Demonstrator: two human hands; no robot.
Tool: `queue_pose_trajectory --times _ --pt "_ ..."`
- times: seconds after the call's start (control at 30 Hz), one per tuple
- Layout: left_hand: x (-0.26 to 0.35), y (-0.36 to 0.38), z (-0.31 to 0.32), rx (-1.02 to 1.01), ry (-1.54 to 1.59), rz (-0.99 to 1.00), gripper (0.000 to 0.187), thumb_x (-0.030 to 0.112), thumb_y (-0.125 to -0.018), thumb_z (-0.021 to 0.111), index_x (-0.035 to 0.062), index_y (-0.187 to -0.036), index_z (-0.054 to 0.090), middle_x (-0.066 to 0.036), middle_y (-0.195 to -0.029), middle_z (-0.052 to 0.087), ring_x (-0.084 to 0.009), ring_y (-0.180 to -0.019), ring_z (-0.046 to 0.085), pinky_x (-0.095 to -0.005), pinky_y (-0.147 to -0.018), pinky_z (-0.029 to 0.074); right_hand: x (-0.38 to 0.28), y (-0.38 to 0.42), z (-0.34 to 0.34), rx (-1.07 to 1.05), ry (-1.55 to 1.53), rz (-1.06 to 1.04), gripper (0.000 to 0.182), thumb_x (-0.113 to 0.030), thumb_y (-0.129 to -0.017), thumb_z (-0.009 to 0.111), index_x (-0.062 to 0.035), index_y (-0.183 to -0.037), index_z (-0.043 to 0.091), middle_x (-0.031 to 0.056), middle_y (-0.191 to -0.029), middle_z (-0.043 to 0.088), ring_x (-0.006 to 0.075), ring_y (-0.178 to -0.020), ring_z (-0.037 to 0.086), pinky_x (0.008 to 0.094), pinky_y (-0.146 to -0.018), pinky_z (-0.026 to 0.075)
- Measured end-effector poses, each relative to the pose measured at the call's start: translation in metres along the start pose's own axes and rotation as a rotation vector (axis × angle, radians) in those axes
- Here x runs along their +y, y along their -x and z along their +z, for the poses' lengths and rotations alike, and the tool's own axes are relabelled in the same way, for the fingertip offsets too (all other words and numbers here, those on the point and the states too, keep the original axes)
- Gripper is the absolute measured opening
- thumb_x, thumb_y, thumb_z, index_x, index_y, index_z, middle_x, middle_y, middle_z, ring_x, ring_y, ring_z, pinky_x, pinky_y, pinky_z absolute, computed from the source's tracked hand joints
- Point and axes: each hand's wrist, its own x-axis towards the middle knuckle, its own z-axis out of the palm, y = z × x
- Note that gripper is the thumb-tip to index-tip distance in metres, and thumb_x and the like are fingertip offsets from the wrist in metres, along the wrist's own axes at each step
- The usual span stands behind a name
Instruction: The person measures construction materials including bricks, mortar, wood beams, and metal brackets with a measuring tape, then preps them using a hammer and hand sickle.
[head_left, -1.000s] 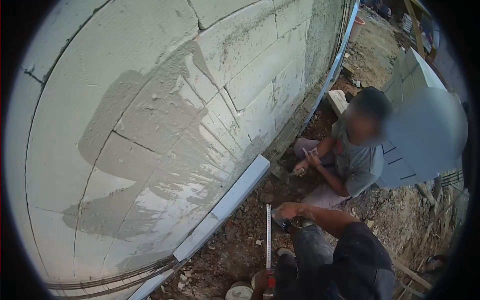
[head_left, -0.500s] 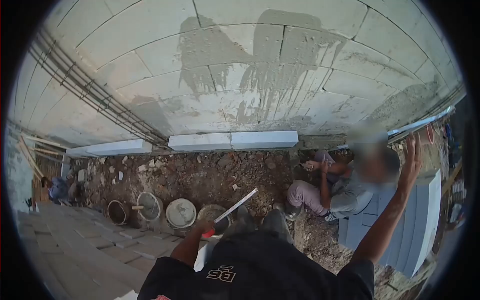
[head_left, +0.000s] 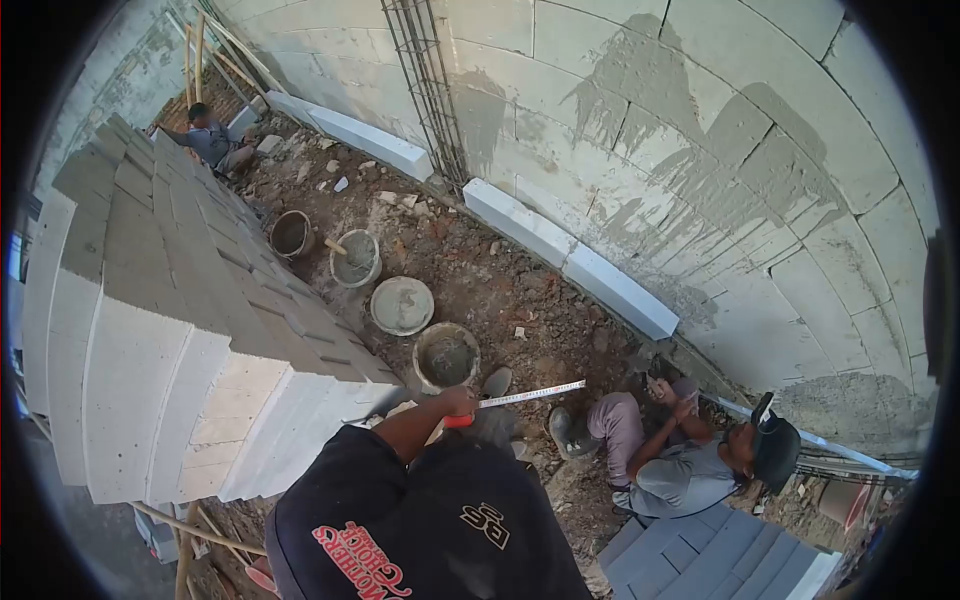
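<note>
Our right hand has left view, grip unreadable; our left hand (head_left: 457,401) clasps the red-cased tape measure (head_left: 459,421), straight white blade (head_left: 530,394) pointing rightward.

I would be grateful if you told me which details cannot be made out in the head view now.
All in the head view:
Right hand: not in view, perhaps behind the torso or past the edge.
Tape: its numbers are too small to read.
Tape case: partly covered by the left hand.
Seated person: too small and shadowed to tell what the hands hold.
Far person: face blurred.
</note>
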Motion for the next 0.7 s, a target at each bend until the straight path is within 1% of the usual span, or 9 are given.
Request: queue_pose_trajectory --times 0.07,0.1,0.17,0.3,0.43,0.5,0.57,0.67,0.7 --pt "0.0 0.01 0.012 0.028 -0.211 0.191 0.03 0.038 -0.076 0.054 0.0117 -0.079 0.07 -0.012 -0.081 0.067 -0.0297 -0.078 0.063 -0.0386 -0.072 0.048 0.032 0.002 -0.003 0.041 -0.147 0.092 0.036 -0.032 -0.086 0.052 -0.0048 -0.109 0.058 0.0188 -0.1 0.062 0.0354 -0.084 0.06 0.0443 -0.069 0.047" --pt "-0.002 0.011 0.014 0.036 -0.206 0.185 0.03 0.038 -0.076 0.054 0.0117 -0.079 0.07 -0.012 -0.081 0.067 -0.0297 -0.078 0.063 -0.0386 -0.072 0.048 0.048 0.001 -0.005 0.063 -0.226 0.139 0.036 -0.032 -0.087 0.051 -0.0049 -0.109 0.058 0.0182 -0.1 0.062 0.035 -0.083 0.061 0.044 -0.069 0.047" --pt "-0.01 0.012 0.018 0.07 0.015 -0.003 0.031 0.039 -0.078 0.055 0.0117 -0.081 0.069 -0.011 -0.079 0.067 -0.0283 -0.076 0.064 -0.0381 -0.07 0.048 0.079 0.0 -0.016 0.125 -0.396 0.236 0.035 -0.032 -0.087 0.051 -0.0051 -0.109 0.058 0.017 -0.099 0.062 0.0342 -0.081 0.061 0.0434 -0.067 0.047" --pt "-0.019 0.022 0.01 0.226 0.25 -0.036 0.035 0.041 -0.08 0.055 0.0094 -0.08 0.069 -0.014 -0.077 0.066 -0.0287 -0.074 0.064 -0.0375 -0.067 0.048 0.122 -0.029 -0.066 0.347 -0.732 0.324 0.034 -0.032 -0.089 0.051 -0.0056 -0.109 0.058 0.0145 -0.098 0.063 0.0325 -0.076 0.062 0.0423 -0.065 0.048" --pt "-0.053 0.019 0.011 0.275 0.302 -0.134 0.036 0.042 -0.079 0.054 0.0087 -0.081 0.069 -0.014 -0.078 0.066 -0.0285 -0.075 0.064 -0.0385 -0.068 0.048 -0.01 -0.033 -0.111 0.326 -0.657 0.009 0.038 -0.032 -0.089 0.049 -0.0046 -0.115 0.05 0.0125 -0.098 0.061 0.0237 -0.081 0.062 0.0381 -0.068 0.05" --pt "-0.072 0.018 0.013 0.306 0.203 -0.246 0.036 0.041 -0.078 0.053 0.0094 -0.083 0.069 -0.013 -0.08 0.067 -0.0288 -0.077 0.064 -0.0391 -0.07 0.048 -0.002 -0.08 -0.124 0.219 -0.404 -0.341 0.042 -0.037 -0.088 0.051 -0.0044 -0.115 0.05 0.0126 -0.096 0.061 0.0253 -0.081 0.061 0.0378 -0.067 0.048" --pt "-0.082 0.021 0.004 0.273 0.218 -0.236 0.036 0.041 -0.077 0.053 0.0095 -0.084 0.069 -0.013 -0.081 0.067 -0.0295 -0.079 0.064 -0.0394 -0.072 0.048 -0.125 -0.013 -0.082 0.477 -0.689 -0.053 0.017 -0.023 -0.088 0.054 -0.0068 -0.087 0.057 0.0007 -0.071 0.058 0.0128 -0.057 0.055 0.0246 -0.046 0.04" --pt "-0.092 0.024 -0.017 0.236 0.214 -0.268 0.036 0.04 -0.077 0.051 0.0088 -0.085 0.069 -0.013 -0.084 0.067 -0.0307 -0.082 0.063 -0.0398 -0.076 0.048 -0.15 -0.009 -0.059 0.26 -0.522 -0.094 0.02 -0.026 -0.087 0.055 -0.0065 -0.089 0.058 -0.0005 -0.071 0.058 0.0122 -0.058 0.056 0.0235 -0.047 0.04" --pt "-0.097 0.024 -0.022 0.256 0.16 -0.213 0.037 0.04 -0.078 0.051 0.0083 -0.086 0.069 -0.013 -0.084 0.067 -0.0302 -0.083 0.063 -0.0398 -0.076 0.047 -0.142 -0.016 -0.05 0.264 -0.526 -0.08 0.02 -0.026 -0.087 0.055 -0.0065 -0.089 0.058 -0.0005 -0.071 0.058 0.0122 -0.058 0.056 0.0235 -0.047 0.04"
